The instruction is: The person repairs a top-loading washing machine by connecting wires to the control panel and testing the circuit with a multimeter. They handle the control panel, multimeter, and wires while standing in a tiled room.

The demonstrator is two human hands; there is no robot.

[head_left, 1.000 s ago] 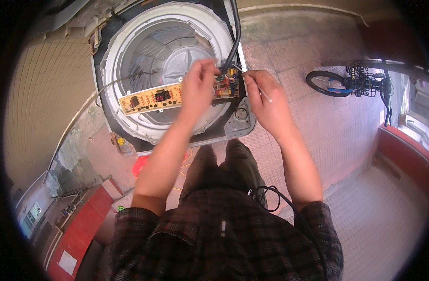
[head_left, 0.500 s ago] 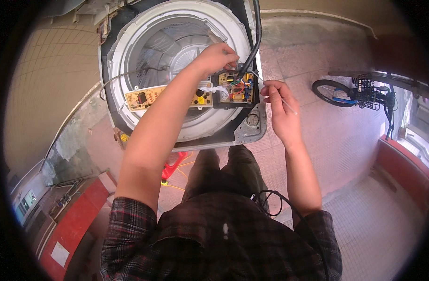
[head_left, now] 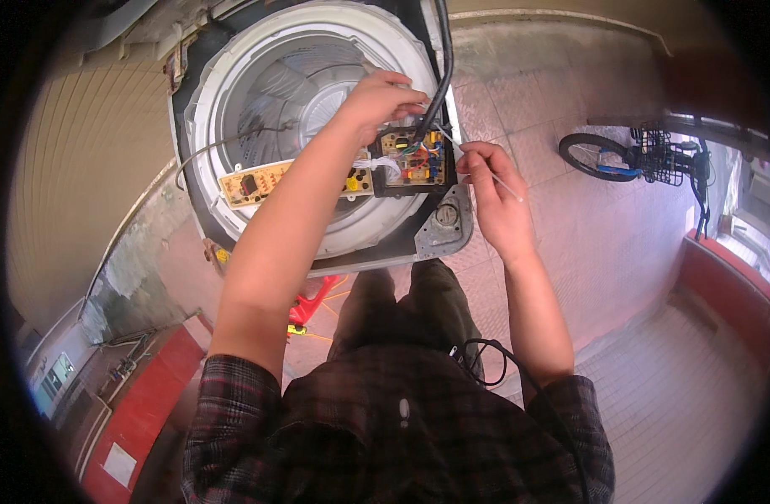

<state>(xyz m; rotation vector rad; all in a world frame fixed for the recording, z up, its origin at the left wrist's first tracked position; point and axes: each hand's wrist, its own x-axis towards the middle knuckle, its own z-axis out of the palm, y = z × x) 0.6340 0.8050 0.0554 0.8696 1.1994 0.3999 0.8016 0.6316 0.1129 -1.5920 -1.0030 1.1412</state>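
One pale strip (head_left: 512,191) sits pinched in the right hand (head_left: 496,191) beside circuitry (head_left: 425,175).

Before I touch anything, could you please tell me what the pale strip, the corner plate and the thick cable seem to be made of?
Pale strip: perhaps plastic, whitish and smooth-looking, though too thin to be sure.
Corner plate: likely bare metal, dull grey and mottled.
Thick cable: apparently rubber or soft plastic outside, black with slight sheen, curving smoothly.

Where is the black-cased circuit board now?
In the head view, the black-cased circuit board sits upper centre, over the right side of the washer tub, just left of the right hand.
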